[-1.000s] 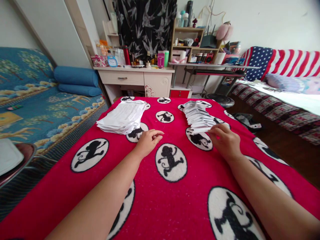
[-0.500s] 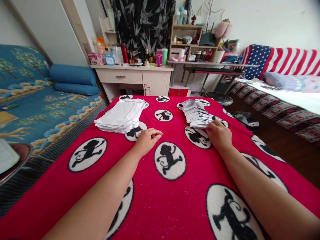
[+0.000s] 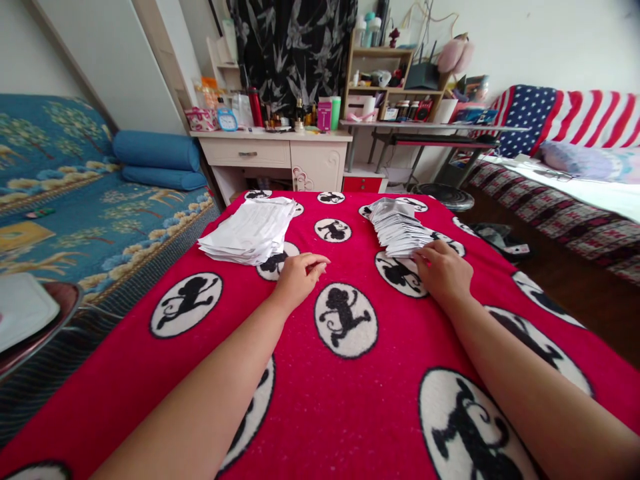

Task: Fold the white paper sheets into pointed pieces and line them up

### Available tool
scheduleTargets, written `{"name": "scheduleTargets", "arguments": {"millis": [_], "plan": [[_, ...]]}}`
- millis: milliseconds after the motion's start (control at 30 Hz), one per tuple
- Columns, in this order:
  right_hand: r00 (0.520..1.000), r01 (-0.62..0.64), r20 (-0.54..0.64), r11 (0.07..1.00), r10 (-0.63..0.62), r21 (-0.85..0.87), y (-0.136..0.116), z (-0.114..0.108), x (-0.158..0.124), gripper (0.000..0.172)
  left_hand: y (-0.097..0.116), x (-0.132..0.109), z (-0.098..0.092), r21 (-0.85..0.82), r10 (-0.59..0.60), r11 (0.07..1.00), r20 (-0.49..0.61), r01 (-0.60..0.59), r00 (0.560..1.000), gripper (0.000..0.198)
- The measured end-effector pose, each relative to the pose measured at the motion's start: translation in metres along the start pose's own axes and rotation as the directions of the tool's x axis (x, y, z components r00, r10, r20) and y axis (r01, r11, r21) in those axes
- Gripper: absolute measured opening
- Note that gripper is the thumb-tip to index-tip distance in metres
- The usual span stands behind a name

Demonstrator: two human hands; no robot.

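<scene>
My left hand (image 3: 301, 279) rests on the red cloth, its fingers stretched forward and the thumb a little apart, holding nothing. Just beyond it to the left lies a loose stack of flat white paper sheets (image 3: 250, 230), its edges uneven. At the near end of a row of folded papers (image 3: 401, 227), my right hand (image 3: 445, 270) pinches the edge of the closest one. The folded papers overlap like fallen shingles and run away from me. The right fingertips are partly hidden behind the hand.
The red cloth with monkey prints (image 3: 300, 400) covers the table. To the left stand a blue sofa (image 3: 60, 173) and a round stool (image 3: 65, 300) bearing a white item. A cluttered white dresser (image 3: 260, 153) and a desk (image 3: 400, 125) are behind; a bed (image 3: 575, 193) is right.
The view has shifted slightly, so everything sits a little further right. In my left hand the thumb and fingers have parted a little. The right hand stays at the folded papers.
</scene>
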State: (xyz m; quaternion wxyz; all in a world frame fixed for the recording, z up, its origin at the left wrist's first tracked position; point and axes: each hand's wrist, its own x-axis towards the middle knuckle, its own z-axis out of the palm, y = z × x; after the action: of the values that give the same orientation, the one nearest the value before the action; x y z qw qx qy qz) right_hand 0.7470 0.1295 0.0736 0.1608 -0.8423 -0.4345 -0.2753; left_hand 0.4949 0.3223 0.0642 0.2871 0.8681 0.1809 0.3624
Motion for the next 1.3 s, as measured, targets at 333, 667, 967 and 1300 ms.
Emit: {"name": "scheduleTargets", "arguments": {"millis": [333,667,967,1300], "plan": [[0.976,-0.031,0.191,0.801,-0.105,0.598,-0.149,-0.023,-0.017,0.014,-0.014,0.006,-0.042,0.366,-0.078,0.854,-0.61,0.368,0.788,0.026],[0.964,-0.127,0.251,0.672,-0.089,0.729,-0.154,-0.005,-0.024,0.01,-0.047,0.008,-0.052,0.321,-0.231,0.809,-0.597,0.493,0.768,0.022],[0.962,-0.094,0.234,0.632,-0.14,0.769,-0.153,-0.006,-0.023,0.009,-0.076,0.004,-0.06,0.205,-0.381,0.786,-0.583,0.583,0.718,0.048],[0.958,-0.106,0.25,0.636,-0.14,0.765,-0.152,-0.005,-0.024,0.009,-0.079,0.004,-0.063,0.192,-0.383,0.805,-0.554,0.561,0.739,0.037]]}}
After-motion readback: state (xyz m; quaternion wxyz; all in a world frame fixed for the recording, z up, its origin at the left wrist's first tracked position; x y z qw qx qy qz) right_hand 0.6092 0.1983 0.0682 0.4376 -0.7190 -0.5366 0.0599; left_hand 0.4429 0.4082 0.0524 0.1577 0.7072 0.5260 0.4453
